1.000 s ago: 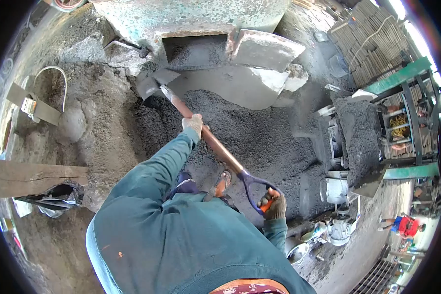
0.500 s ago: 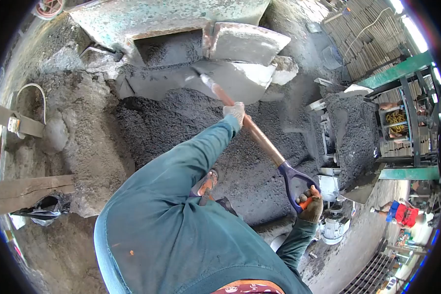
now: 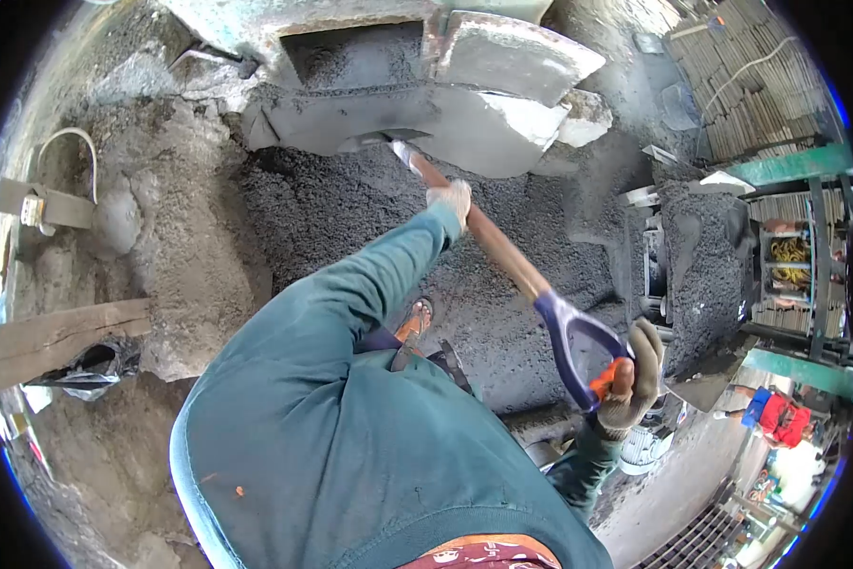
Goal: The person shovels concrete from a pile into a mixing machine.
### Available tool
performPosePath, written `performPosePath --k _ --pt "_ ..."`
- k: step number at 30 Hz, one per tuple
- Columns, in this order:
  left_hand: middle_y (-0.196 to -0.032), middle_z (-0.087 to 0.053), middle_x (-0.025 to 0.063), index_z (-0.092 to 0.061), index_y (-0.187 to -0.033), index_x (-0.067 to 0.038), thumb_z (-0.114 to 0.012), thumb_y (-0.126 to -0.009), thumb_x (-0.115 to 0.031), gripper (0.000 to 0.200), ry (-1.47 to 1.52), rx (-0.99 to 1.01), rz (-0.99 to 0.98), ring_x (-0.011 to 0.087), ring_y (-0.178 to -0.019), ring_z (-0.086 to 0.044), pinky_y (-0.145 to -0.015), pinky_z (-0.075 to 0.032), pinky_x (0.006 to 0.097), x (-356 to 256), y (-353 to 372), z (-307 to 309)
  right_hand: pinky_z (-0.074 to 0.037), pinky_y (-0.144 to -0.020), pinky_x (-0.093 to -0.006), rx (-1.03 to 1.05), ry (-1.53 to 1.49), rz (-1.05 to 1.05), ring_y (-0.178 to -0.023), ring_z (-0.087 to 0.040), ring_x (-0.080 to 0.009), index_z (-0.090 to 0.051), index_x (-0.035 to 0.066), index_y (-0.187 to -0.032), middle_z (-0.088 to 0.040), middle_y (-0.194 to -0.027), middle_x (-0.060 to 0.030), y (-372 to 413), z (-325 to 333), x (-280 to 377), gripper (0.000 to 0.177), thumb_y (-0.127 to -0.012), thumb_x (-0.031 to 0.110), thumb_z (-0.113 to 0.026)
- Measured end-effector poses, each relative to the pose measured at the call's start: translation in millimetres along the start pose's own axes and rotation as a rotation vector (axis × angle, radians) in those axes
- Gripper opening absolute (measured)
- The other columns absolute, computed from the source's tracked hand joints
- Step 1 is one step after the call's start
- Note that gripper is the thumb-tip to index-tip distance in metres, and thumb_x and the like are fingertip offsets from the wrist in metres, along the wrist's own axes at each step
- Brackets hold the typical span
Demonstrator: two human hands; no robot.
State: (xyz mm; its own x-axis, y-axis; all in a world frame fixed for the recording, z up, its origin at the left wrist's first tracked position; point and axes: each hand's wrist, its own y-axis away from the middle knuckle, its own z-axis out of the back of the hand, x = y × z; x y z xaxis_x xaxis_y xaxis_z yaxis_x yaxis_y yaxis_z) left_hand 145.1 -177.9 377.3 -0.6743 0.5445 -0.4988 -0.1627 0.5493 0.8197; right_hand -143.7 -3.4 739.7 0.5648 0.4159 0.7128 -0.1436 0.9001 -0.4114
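Note:
A shovel point(image 3: 509, 254) with a wooden shaft and a purple D-shaped handle slants across the middle of the head view. My left hand point(image 3: 451, 203), in a light glove, is closed around the shaft near the blade end. At the handle, my right hand point(image 3: 632, 381), in a worn glove, has its thumb over the orange grip; its fingers are partly straightened. The blade, only partly visible, is at the smooth grey lip point(image 3: 474, 133) below a rectangular opening point(image 3: 355, 59). Dark grey, damp-looking granular material point(image 3: 336, 204) is heaped between my feet and that lip.
On the right stands a machine frame with green beams point(image 3: 801, 373) and a bed of grey material point(image 3: 701, 256). A motor point(image 3: 642, 448) sits beside it. A wooden beam point(image 3: 66, 341) juts in at left. Far right, a person in red point(image 3: 785, 420) is in the background.
The camera view has shifted, moving the surroundings. The blade end now shows against the lip. My right hand's fingers have loosened and straightened at the handle; my left hand still grips the shaft.

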Motion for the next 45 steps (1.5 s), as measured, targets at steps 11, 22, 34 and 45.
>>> performPosePath --k 11,22,34,45 --pt "-0.083 -0.06 0.0111 -0.059 -0.096 -0.012 -0.071 -0.078 -0.021 0.023 0.35 0.212 0.051 0.0302 -0.078 -0.062 -0.073 -0.051 0.0526 -55 46 106 -0.054 -0.063 -0.0405 0.934 0.464 0.62 -0.068 -0.069 -0.029 -0.062 0.01 -0.11 -0.067 -0.072 -0.0098 -42 -245 43 0.049 -0.073 0.039 -0.079" --pt "-0.087 -0.061 0.0132 -0.059 -0.093 -0.005 -0.066 -0.084 -0.011 0.013 0.703 0.084 -0.189 0.0291 -0.075 -0.061 -0.067 -0.053 0.0467 -51 200 142 -0.052 -0.068 -0.0406 0.914 -0.01 0.849 -0.07 -0.065 -0.0291 -0.066 0.012 -0.12 -0.067 -0.08 -0.0098 -61 -173 113 0.058 -0.063 0.012 -0.078" --pt "-0.102 -0.065 0.0128 -0.061 -0.095 -0.006 -0.06 -0.093 -0.022 0.017 0.832 0.516 -0.196 0.0285 -0.096 -0.062 -0.082 -0.053 0.0481 72 178 300 -0.056 -0.083 -0.0372 0.935 -0.939 -0.227 -0.092 -0.068 -0.0237 -0.062 0.002 -0.122 -0.068 -0.104 -0.0145 39 -271 96 0.048 -0.092 0.039 -0.067" --pt "-0.087 -0.064 0.0121 -0.063 -0.096 -0.002 -0.055 -0.097 -0.039 0.039 0.205 -0.182 -0.902 0.0255 -0.077 -0.063 -0.078 -0.051 0.0382 134 512 501 -0.054 -0.066 -0.0464 0.573 -1.065 -1.185 -0.063 -0.054 -0.0257 -0.051 0.012 -0.09 -0.053 -0.074 -0.0069 125 -534 66 0.012 -0.082 0.009 -0.06"
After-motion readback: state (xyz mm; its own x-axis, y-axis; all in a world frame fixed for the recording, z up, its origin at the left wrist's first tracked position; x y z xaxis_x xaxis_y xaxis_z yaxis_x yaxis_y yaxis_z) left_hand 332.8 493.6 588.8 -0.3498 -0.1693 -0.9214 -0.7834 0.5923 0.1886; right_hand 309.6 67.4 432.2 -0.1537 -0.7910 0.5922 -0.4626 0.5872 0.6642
